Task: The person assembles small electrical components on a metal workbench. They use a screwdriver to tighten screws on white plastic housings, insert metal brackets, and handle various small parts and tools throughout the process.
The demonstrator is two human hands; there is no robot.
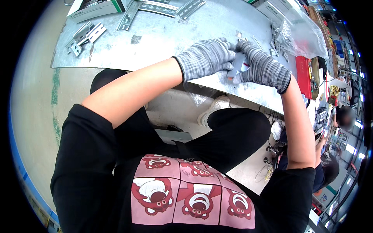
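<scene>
Two gloved hands meet near the front edge of the metal table. Your left hand and right hand both wear grey striped knit gloves and close in on one small flat part, light grey with a bit of red at its lower end. Right fingers are curled round the part's right side, grasping it. Left fingers are bent against its left side and touch it; can't tell if they pinch it or only steady it. The part sits just above the table surface, between both palms, close to the table's near edge.

Small metal clips lie just beyond your right hand, beside a clear plastic bag. A red box sits at the table's right end, near your right wrist. Far left of the table: a pile of bent metal brackets. Long perforated metal strips lie at the back, next to a green-and-white carton. All of those are well apart from your hands.

Another person is at work at the right rim, blurred.
</scene>
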